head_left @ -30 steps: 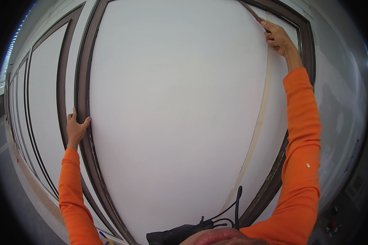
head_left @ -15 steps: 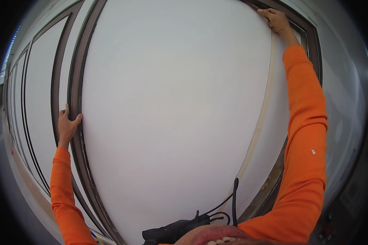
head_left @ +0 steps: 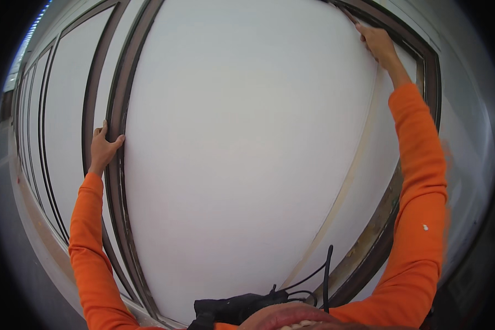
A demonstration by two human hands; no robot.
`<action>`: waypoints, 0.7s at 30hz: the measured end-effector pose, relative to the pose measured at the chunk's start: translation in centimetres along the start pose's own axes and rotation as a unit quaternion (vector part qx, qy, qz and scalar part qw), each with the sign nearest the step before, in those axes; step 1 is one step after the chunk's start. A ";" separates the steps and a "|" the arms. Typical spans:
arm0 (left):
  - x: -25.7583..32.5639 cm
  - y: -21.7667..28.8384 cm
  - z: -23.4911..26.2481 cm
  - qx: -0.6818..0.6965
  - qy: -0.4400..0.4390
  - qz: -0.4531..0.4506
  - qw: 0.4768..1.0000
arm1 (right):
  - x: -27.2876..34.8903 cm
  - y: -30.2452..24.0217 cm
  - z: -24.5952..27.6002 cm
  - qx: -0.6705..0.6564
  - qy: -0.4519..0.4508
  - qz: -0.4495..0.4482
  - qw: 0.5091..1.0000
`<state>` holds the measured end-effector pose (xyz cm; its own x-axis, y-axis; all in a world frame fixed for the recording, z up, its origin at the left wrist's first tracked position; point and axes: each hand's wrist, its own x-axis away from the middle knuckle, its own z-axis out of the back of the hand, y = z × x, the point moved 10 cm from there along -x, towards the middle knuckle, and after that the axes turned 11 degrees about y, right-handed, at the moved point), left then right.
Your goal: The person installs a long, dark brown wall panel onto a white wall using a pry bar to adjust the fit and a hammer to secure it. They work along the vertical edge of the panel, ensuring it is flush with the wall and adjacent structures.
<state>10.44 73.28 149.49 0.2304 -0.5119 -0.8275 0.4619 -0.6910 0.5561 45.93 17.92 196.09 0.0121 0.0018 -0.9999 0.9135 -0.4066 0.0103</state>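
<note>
A large white panel [head_left: 247,137] fills the middle, edged by dark brown moulding [head_left: 118,104] on its left. My left hand [head_left: 103,148] rests on that moulding, index finger stretched upward and thumb spread across to the panel side. At the upper right, my right hand [head_left: 378,47] is closed around the end of a slim reddish-brown stick-like piece [head_left: 347,15], beside the dark top moulding [head_left: 390,30]. Whether this piece is a tool or a loose strip I cannot tell. A pale yellowish stripe [head_left: 363,143] runs down the panel below my right hand.
More white panels with dark mouldings [head_left: 45,137] line the wall at the left. The lower right moulding [head_left: 377,236] shows a worn, yellowish-brown face. A black device with cables [head_left: 242,308] hangs close to my chest. Grey wall [head_left: 467,132] continues at the right.
The view has shifted, so the wall sits slightly farther right in the picture. My right hand appears lower along the top moulding, showing more of the brown piece. My left hand stays on its moulding.
</note>
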 end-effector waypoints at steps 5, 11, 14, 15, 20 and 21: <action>-0.6 -0.6 0.7 -0.009 0.008 -0.020 1.000 | 0.4 1.1 -0.8 0.032 0.010 0.026 0.999; -0.6 -0.1 0.2 -0.003 -0.005 -0.021 1.000 | -3.0 -1.2 -3.2 0.105 -0.010 -0.049 0.993; -0.4 -0.4 1.1 -0.016 0.006 -0.012 1.000 | -3.2 -1.5 -3.9 0.137 0.028 -0.010 0.990; -0.4 0.0 1.2 -0.016 0.004 -0.013 1.000 | -3.0 -1.4 -3.8 0.148 0.030 -0.015 0.988; 0.2 0.5 1.4 -0.012 0.009 -0.016 1.000 | -2.3 -3.9 -2.8 0.066 -0.026 -0.117 0.991; -0.1 0.3 1.7 -0.015 0.002 -0.010 1.000 | -0.2 -3.8 -4.8 0.017 -0.082 -0.195 0.977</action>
<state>9.14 72.23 149.88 0.2239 -0.4972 -0.8382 0.4923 -0.6846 0.5376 44.45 23.82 196.33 -0.4022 0.0166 -0.9154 0.8214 -0.4351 -0.3687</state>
